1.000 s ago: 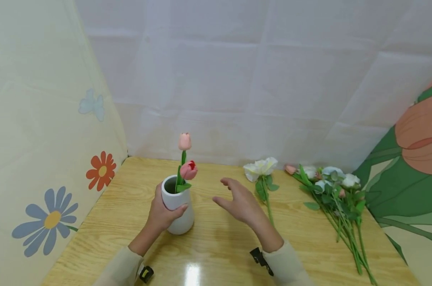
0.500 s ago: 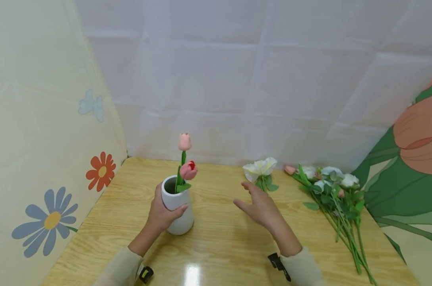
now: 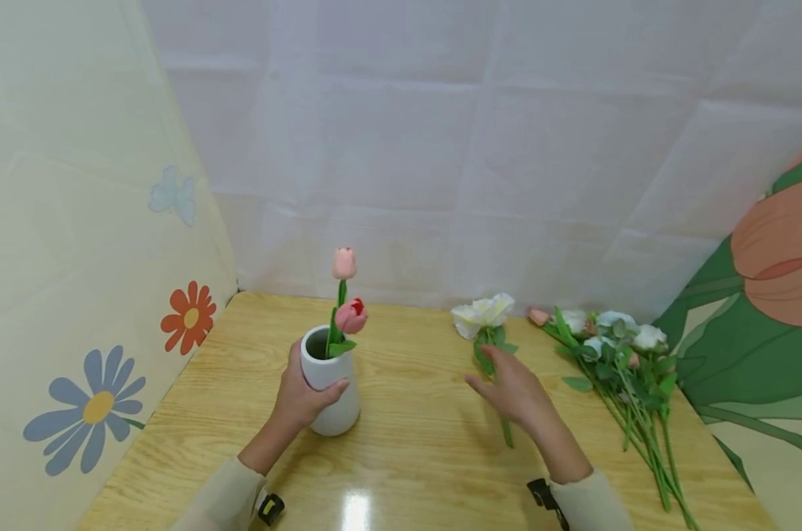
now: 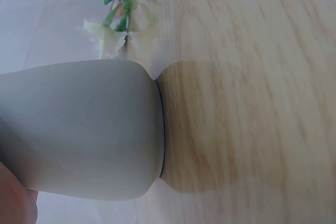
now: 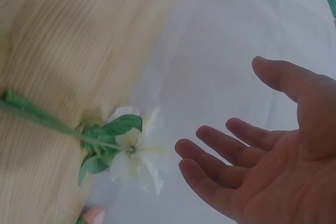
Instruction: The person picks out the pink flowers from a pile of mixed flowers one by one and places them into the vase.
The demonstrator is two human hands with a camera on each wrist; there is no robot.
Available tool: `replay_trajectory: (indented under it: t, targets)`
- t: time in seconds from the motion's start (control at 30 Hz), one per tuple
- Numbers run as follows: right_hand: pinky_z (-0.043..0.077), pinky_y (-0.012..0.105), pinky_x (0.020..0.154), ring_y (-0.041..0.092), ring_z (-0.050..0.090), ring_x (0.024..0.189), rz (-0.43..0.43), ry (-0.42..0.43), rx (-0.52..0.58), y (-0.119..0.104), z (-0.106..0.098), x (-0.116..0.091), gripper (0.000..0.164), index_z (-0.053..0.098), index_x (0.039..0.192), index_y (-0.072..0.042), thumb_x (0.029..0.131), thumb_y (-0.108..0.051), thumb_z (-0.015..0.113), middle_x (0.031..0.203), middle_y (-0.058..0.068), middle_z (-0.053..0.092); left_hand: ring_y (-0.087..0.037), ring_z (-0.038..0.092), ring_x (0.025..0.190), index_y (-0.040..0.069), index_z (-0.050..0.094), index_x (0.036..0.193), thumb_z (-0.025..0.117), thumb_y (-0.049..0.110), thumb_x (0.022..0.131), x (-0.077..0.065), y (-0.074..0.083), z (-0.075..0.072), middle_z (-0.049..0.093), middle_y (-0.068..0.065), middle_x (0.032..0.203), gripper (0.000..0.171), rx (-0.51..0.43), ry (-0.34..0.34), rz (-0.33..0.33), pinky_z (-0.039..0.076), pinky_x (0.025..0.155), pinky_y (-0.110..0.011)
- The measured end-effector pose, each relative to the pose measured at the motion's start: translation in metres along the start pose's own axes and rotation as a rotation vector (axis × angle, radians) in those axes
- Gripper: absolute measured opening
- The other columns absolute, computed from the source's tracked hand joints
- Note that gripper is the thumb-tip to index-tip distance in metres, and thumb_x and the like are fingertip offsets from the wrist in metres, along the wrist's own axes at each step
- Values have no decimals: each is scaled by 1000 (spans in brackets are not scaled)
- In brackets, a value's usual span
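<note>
2 tulips (image 3: 351, 316) stand in the vase (image 3: 336, 398), which the left hand (image 3: 301, 394) grips. The right hand (image 3: 519, 389), spread and holding nothing, hangs near the white flower (image 3: 485, 315) on the table (image 3: 414, 464): probably light, soft-petalled, stiff-stemmed, best pinched mid-stem.

Your vase (image 3: 337, 398) looks like smooth ceramic with a satin finish, and your worktop (image 3: 407, 450) shows wood grain with a glossy surface that mirrors light. You have tulips (image 3: 351, 316) with smooth, rubbery-looking petals and a white flower (image 3: 483, 313) whose thin petals resemble cloth. The backdrop (image 3: 401, 147) facing you looks like creased matt cloth, your sleeves (image 3: 224, 494) matt fabric.
</note>
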State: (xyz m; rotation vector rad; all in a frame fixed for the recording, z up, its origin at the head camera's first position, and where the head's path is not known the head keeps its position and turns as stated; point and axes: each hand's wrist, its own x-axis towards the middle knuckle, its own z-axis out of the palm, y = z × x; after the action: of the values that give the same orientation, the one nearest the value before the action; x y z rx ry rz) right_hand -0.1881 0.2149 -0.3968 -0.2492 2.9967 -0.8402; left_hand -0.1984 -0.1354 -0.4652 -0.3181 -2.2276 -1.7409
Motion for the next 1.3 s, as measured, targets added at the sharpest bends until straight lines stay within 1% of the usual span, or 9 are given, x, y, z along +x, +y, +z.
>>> replay_trajectory:
  t: [0.1, 0.33, 0.57, 0.7, 0.87, 0.93, 1.03, 1.3]
  targets:
    - [40, 63, 104, 49, 46, 133, 19, 2, -15, 6, -3, -2, 69, 40, 149, 4, 99, -36, 65, 147, 29, 47, -32, 59, 110, 4, 31, 148, 87, 11, 76, 0, 1, 1, 56, -16, 133, 92, 0, -2, 3, 51, 91, -53]
    - [45, 64, 96, 53, 49, 126, 61, 4, -32, 23, -11, -8, 75, 39, 149, 5, 98, -45, 63, 143, 34, 48, -31, 59, 109, 3, 32, 147, 86, 11, 76, 0, 1, 2, 57, -16, 132, 90, 17, -7, 13, 52, 91, -51]
    - [43, 65, 98, 55, 47, 127, 88, 5, -31, 38, -18, -16, 75, 36, 149, 9, 100, -42, 61, 143, 36, 46, -30, 59, 108, 2, 32, 146, 86, 11, 76, -1, 1, 2, 57, -17, 131, 89, 25, 1, 17, 52, 90, -49]
    - [44, 65, 95, 55, 48, 126, 106, 5, -32, 44, -21, -20, 76, 35, 149, 9, 100, -42, 61, 143, 37, 45, -32, 59, 110, 3, 32, 147, 87, 12, 76, -2, 0, 2, 56, -18, 132, 90, 30, 4, 4, 52, 91, -51]
    - [47, 63, 91, 54, 51, 122, 125, 4, -43, 49, -21, -20, 76, 36, 148, 9, 99, -43, 62, 142, 37, 47, -33, 59, 110, 5, 32, 147, 87, 12, 75, -5, -2, 0, 56, -17, 133, 92, 35, 24, -40, 52, 91, -54]
    - [47, 62, 90, 54, 51, 122, 142, -2, -44, 51, -22, -20, 77, 36, 148, 9, 99, -44, 62, 142, 37, 47, -33, 59, 111, 5, 32, 148, 87, 12, 75, -5, -2, -1, 56, -17, 133, 92, 34, 25, -48, 51, 91, -54]
    - [47, 62, 91, 54, 50, 123, 167, -5, -47, 54, -24, -20, 77, 35, 149, 10, 99, -43, 62, 142, 37, 46, -33, 59, 111, 5, 31, 148, 87, 13, 75, -4, -1, -1, 56, -17, 133, 92, 32, 16, -41, 51, 92, -53]
    - [47, 63, 91, 56, 49, 123, 174, -12, -57, 67, -33, -25, 82, 33, 149, 11, 99, -48, 60, 142, 39, 45, -31, 59, 108, 3, 33, 146, 86, 12, 76, -1, 1, -1, 58, -16, 130, 88, 15, 14, -12, 51, 89, -47]
